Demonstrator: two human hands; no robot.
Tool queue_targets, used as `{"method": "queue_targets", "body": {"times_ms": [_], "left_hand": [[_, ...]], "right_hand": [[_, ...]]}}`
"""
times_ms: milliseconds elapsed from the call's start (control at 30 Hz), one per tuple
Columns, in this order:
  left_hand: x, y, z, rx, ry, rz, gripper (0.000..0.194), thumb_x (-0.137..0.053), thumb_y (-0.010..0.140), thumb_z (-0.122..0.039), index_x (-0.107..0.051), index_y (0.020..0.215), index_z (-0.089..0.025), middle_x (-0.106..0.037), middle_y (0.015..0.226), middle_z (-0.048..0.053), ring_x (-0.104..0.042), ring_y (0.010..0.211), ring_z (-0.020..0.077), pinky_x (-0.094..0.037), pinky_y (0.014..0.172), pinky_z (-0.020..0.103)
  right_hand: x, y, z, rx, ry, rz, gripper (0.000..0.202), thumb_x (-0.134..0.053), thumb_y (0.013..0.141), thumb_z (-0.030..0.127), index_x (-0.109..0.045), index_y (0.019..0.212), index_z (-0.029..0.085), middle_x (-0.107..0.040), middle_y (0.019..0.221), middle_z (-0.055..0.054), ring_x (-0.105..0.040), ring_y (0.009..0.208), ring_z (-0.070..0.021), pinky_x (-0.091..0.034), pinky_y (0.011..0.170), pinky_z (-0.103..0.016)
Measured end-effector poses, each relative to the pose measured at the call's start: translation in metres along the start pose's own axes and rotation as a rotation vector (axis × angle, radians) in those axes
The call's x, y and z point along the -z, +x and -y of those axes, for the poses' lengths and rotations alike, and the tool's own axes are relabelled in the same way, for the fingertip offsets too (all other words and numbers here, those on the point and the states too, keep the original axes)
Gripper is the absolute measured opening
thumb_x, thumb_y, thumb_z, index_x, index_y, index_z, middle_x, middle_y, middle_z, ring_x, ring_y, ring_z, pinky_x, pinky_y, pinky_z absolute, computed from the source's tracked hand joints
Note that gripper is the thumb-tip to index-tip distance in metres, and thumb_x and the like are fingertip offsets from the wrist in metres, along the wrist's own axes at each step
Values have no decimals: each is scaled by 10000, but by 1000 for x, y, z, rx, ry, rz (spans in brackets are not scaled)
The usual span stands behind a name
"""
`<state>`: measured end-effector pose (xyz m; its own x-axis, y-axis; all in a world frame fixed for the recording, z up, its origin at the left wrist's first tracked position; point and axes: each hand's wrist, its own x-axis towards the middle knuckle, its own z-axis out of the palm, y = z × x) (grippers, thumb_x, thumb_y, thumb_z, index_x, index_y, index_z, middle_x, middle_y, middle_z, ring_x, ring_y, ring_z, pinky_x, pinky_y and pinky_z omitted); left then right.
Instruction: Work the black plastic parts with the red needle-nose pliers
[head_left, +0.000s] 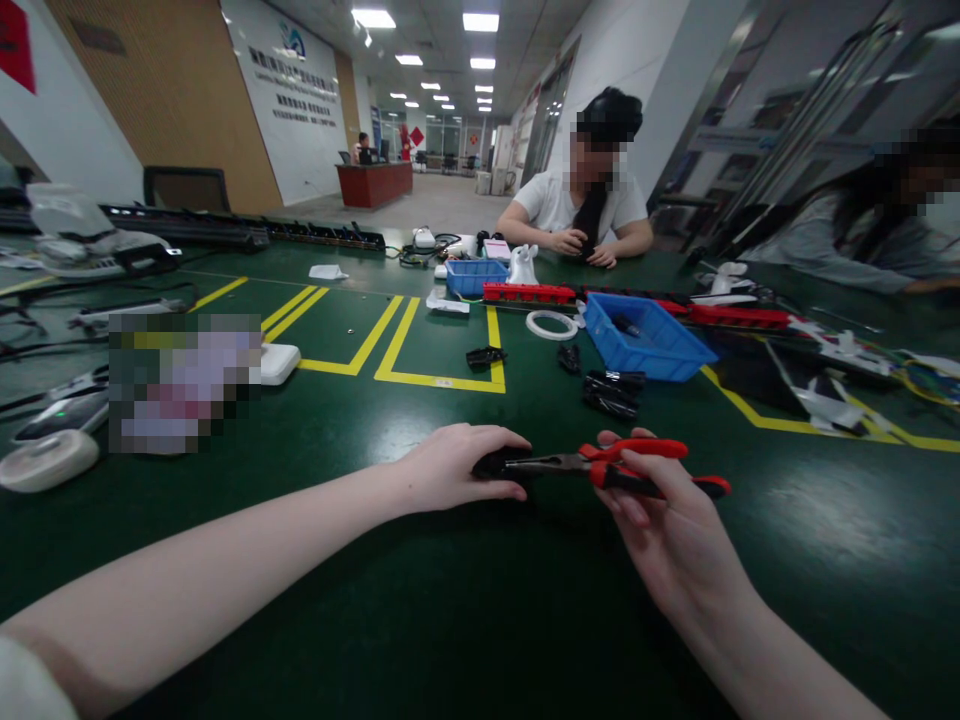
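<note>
Needle-nose pliers (637, 465) with red and black handles lie in my right hand (667, 505), its fingers wrapped round the grips. Their long metal jaws point left and reach a small black part (493, 463). That part sits between the thumb and fingers of my left hand (457, 468); most of it is hidden by the fingers, so its kind cannot be made out. Whether the jaw tips grip the part or only touch it, I cannot tell. Beyond my hands lie several black pieces (613, 393) and another black piece (486, 357) within a yellow-taped outline.
A blue bin (637, 340) with dark items stands ahead right, near a white ring (551, 325). Behind it runs a red strip (529, 293) and a smaller blue bin (476, 276). A white box (279, 364) lies left. A person (577, 215) sits opposite; another person sits far right.
</note>
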<state>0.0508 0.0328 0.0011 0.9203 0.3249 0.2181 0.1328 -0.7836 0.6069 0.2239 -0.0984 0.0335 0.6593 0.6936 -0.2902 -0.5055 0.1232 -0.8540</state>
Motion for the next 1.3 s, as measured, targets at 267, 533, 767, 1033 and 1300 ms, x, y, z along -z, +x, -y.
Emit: {"method": "queue_targets", "body": {"times_ms": [267, 533, 767, 1033, 1300], "left_hand": [[2, 1, -2, 9, 12, 59, 412, -615, 900, -474, -592, 1216, -210, -691, 1044, 56, -657, 884, 201, -478, 720, 284], [2, -1, -4, -41, -22, 44, 385, -625, 903, -420, -575, 1216, -202, -686, 1057, 55, -654, 915, 200, -475, 742, 286], [2, -1, -4, -38, -32, 46, 397, -626, 904, -412, -565, 1232, -197, -682, 1088, 65, -653, 940, 209, -483, 771, 300], [3, -1, -6, -54, -46, 49, 401, -633, 897, -419, -573, 1224, -195, -686, 1078, 58, -654, 928, 202, -480, 758, 294], [5, -3, -9, -36, -81, 25, 374, -615, 916, -387, -566, 1232, -192, -682, 1094, 56, -649, 949, 199, -480, 796, 300]], "right_hand": [[1, 0, 0, -14, 3, 4, 417, -733, 600, 131, -544, 959, 226, -697, 896, 2, -373, 344, -1, -456, 374, -149], [0, -1, -5, -111, 46, 2, 291, -691, 668, 132, -547, 914, 193, -688, 895, -50, -308, 336, 8, -413, 345, -161], [-1, -2, -9, -110, 34, 13, 309, -693, 670, 134, -537, 927, 208, -677, 886, -27, -334, 343, 0, -425, 358, -159], [-4, -10, -2, -67, 21, 1, 394, -711, 642, 179, -530, 989, 221, -713, 915, -39, -343, 352, -6, -451, 377, -149], [1, -5, 4, -59, 46, -25, 332, -693, 675, 152, -560, 971, 224, -714, 912, -32, -366, 349, -16, -459, 360, -143]]}}
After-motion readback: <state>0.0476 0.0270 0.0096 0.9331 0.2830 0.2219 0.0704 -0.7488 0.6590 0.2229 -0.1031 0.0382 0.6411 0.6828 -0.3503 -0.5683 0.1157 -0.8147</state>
